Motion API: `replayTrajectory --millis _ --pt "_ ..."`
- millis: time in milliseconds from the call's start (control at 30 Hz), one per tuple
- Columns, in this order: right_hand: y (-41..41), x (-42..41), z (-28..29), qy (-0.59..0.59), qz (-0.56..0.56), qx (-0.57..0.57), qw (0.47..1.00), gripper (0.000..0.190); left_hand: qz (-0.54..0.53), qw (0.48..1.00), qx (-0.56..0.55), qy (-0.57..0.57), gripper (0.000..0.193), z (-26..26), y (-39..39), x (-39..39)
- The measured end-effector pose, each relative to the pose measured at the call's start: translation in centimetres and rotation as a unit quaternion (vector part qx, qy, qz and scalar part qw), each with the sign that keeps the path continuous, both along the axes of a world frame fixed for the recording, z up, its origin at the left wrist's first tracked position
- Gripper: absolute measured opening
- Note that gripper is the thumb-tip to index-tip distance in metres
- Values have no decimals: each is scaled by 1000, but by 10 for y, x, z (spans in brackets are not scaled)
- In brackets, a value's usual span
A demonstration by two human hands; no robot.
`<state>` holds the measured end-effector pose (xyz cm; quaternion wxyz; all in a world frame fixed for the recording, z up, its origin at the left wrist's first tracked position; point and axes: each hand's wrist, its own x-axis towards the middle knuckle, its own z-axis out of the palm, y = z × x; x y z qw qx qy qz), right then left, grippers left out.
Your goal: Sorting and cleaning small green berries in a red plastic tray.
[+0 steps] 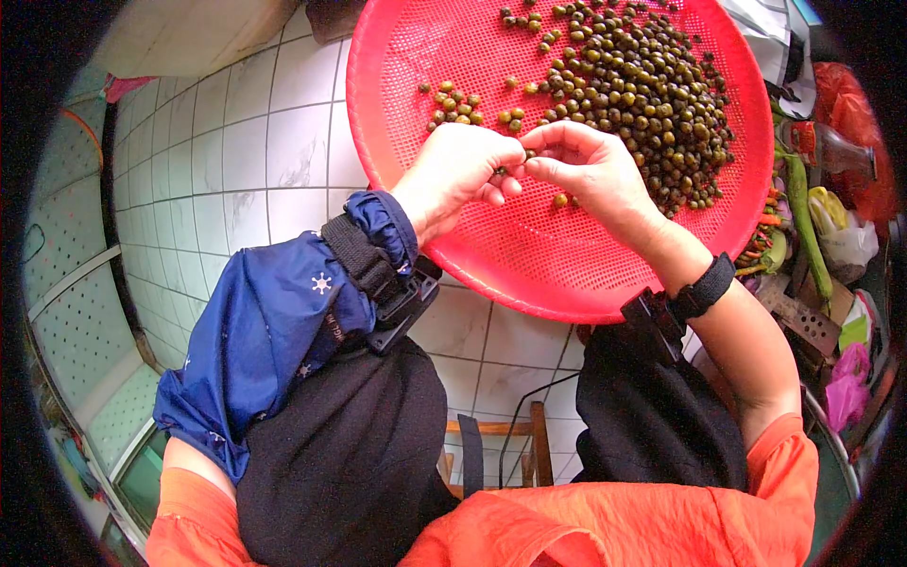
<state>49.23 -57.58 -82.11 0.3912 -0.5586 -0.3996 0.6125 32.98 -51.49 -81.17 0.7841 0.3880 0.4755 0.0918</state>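
A round red plastic sieve basket (538, 262) lies before me, with a large heap of small round green-brown fruits (638, 99) towards its right side. A smaller loose group of the fruits (453, 106) sits at the left of the mesh. Over the near part of the basket my left hand (468, 170) is curled, with a fruit partly visible among its fingers. My right hand (588, 163) meets it, thumb and forefinger pinching another small round fruit (530, 154). A few single fruits lie just below and above the hands.
At the right stand a clear bottle (829, 145), long green vegetables (801, 212), red and orange peppers (765, 227), plastic bags (847, 241) and a metal grater-like plate (808, 319). A wooden stool (538, 439) and a black cable are between my knees, above white floor tiles (297, 149).
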Motion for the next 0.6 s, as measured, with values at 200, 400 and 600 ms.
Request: replayTrajectory --millis 200,400,600 --pt "0 -1 -4 -20 -1 -15 1000 18 3 1000 18 1 11 -5 -1 0" --pt "1 -2 -1 -12 -18 13 1000 17 31 999 20 6 11 -4 -2 0" --pt "-4 -12 -14 -118 53 27 991 22 141 990 1 -19 12 -5 13 -13"
